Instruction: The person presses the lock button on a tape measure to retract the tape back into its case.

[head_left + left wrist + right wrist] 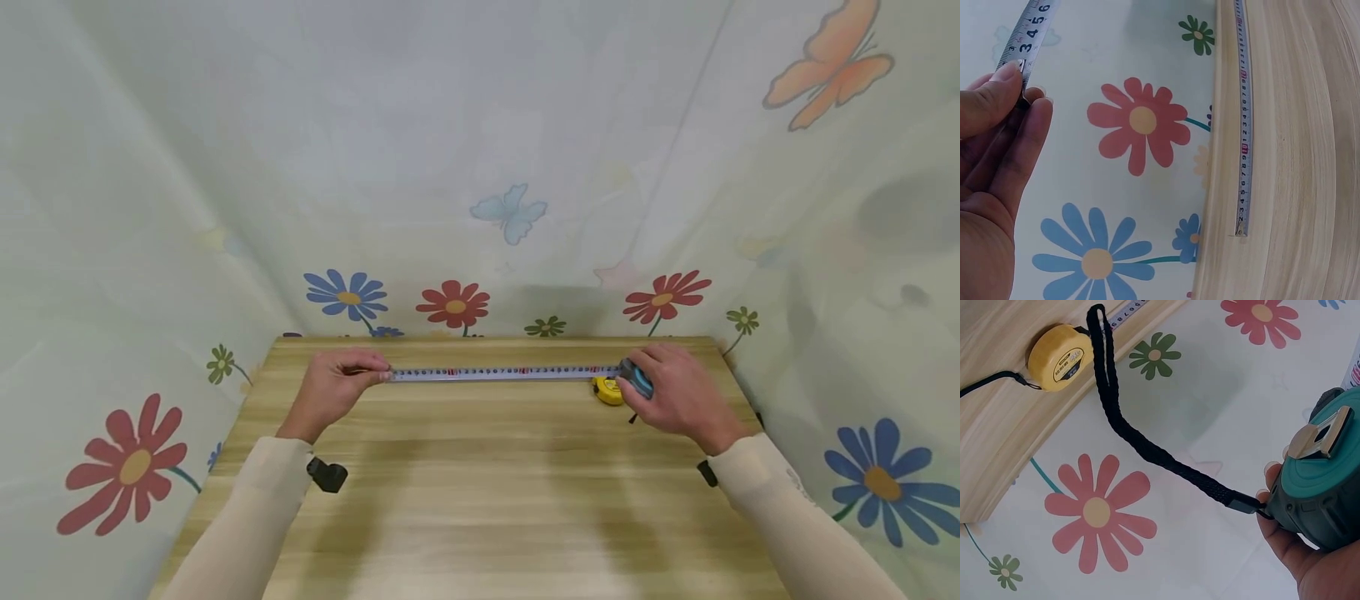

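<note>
My left hand (pixel 333 387) pinches the end of a white tape blade (pixel 1032 37) between thumb and fingers, above the table. At the other end my right hand (pixel 675 392) grips a teal and dark grey tape measure (pixel 1325 481), its metal clip facing the right wrist camera. A black wrist strap (pixel 1141 444) hangs from that case. Below lies a yellow tape measure (pixel 1060 359), its own blade (pixel 1245 125) drawn out straight along the table's far edge. From the head camera, the raised blade overlaps the lying one and spans between both hands.
The wood-grain table (pixel 480 483) meets a pale sheet (pixel 480 125) printed with flowers and butterflies at its back and sides. A black cord (pixel 991 378) trails from the yellow case. Dark wrist devices (pixel 327 475) sit by both sleeves.
</note>
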